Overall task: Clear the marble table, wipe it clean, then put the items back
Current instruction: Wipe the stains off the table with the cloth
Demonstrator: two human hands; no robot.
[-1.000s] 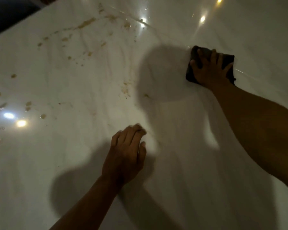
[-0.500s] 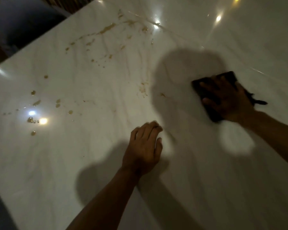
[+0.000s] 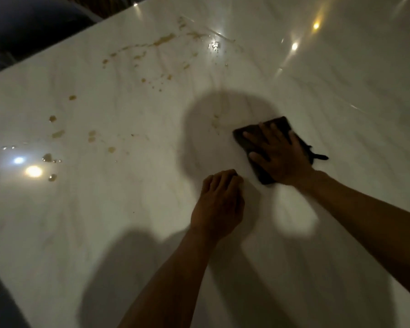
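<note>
A white marble table (image 3: 104,233) fills the view. My right hand (image 3: 279,155) presses flat, fingers spread, on a dark folded cloth (image 3: 244,140) right of centre. My left hand (image 3: 218,204) rests on the marble just in front of the cloth, fingers loosely curled, holding nothing. Brown spill stains (image 3: 163,40) run across the far left of the table. More brown drops (image 3: 57,133) lie at the left. A small stain (image 3: 215,121) sits just left of the cloth.
The table's far left edge (image 3: 57,49) runs diagonally, with a dark chair (image 3: 33,22) beyond it. Lamp reflections (image 3: 33,171) shine on the glossy surface at left and at far right. Shadows of my head and arms fall across the middle.
My right hand has slid the cloth toward me and to the left, closer to my left hand. The left hand has stayed resting on the table.
</note>
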